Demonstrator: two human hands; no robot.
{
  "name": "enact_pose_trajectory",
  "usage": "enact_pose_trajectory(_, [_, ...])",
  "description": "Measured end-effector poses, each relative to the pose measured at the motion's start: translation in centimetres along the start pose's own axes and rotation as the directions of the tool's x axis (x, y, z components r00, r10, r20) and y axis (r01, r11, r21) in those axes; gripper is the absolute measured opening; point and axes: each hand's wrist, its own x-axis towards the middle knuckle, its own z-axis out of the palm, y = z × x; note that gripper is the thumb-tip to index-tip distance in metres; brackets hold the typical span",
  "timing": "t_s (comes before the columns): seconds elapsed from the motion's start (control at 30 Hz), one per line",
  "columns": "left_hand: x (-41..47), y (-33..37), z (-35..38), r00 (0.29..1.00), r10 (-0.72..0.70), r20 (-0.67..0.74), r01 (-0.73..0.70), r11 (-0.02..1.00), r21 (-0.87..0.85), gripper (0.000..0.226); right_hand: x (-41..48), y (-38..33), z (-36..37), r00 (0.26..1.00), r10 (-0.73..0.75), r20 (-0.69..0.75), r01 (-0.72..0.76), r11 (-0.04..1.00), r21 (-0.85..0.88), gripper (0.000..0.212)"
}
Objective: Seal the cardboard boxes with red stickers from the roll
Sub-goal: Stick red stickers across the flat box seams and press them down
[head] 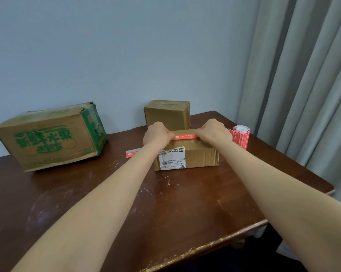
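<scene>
A small brown cardboard box (197,156) with a white shipping label stands in the middle of the table. A red sticker (184,136) lies stretched across its top. My left hand (155,134) pinches the sticker's left end and my right hand (214,130) pinches its right end, both resting on the box top. The red sticker roll (241,137) stands upright just right of the box. A loose red sticker piece (132,153) lies on the table to the box's left, partly hidden by my left forearm.
A large box with green print (48,138) sits at the table's left rear. A taller brown box (167,114) stands behind the small one against the wall. The dark wooden table (165,203) has a worn front edge. Grey curtains (303,75) hang on the right.
</scene>
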Motion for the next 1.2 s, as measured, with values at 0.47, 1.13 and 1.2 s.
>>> enact_pose_trajectory(0.47, [-0.37, 0.21, 0.13, 1.0, 0.007, -0.001, -0.007, 0.998, 0.06, 0.019, -0.48, -0.39, 0.0, 1.0, 0.006, -0.012, -0.007, 0.999, -0.046, 0.024])
enact_pose_trajectory(1.13, [-0.06, 0.07, 0.12, 1.0, -0.01, 0.029, 0.008, 0.997, 0.078, 0.024, -0.24, -0.51, -0.27, 1.0, 0.013, 0.012, -0.012, 0.996, -0.087, 0.023])
enact_pose_trajectory(1.2, [-0.06, 0.03, 0.04, 1.0, -0.006, 0.024, 0.005, 0.998, 0.07, 0.024, -0.08, -0.17, -0.41, 0.999, 0.034, 0.028, -0.032, 0.997, -0.065, 0.028])
